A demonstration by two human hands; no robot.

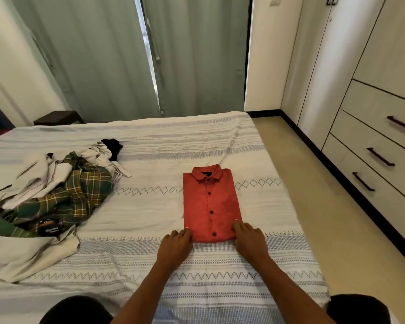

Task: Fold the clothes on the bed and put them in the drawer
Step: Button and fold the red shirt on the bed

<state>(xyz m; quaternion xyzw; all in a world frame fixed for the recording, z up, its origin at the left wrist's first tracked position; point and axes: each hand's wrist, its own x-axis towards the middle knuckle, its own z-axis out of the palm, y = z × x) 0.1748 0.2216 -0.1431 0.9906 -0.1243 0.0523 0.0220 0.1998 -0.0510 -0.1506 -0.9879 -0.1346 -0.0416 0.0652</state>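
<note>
The left hand (176,244) is laid at the lower left corner of a folded red button-front shirt (211,204), its fingers lightly bent with the tips touching the shirt's edge; whether the cloth is pinched cannot be told. The right hand (249,237) is laid at the lower right corner of the same shirt, its fingers resting on the fabric in much the same way, and its grip likewise cannot be told. The shirt is seen just right of the frame's centre, folded into a neat rectangle with the collar at the far end and the dark buttons facing up, flat on a bed covered by a white spread with blue woven bands (150,258). At the left of the frame an unfolded heap of clothes (56,195) is seen on the bed, with a green and yellow plaid garment (80,192) among pale cream pieces and a small black item at the far end. Along the right edge a cream cabinet with closed drawers and dark handles (381,157) is shown. Grey-green curtains (103,54) are hung across the upper part of the frame.
</note>
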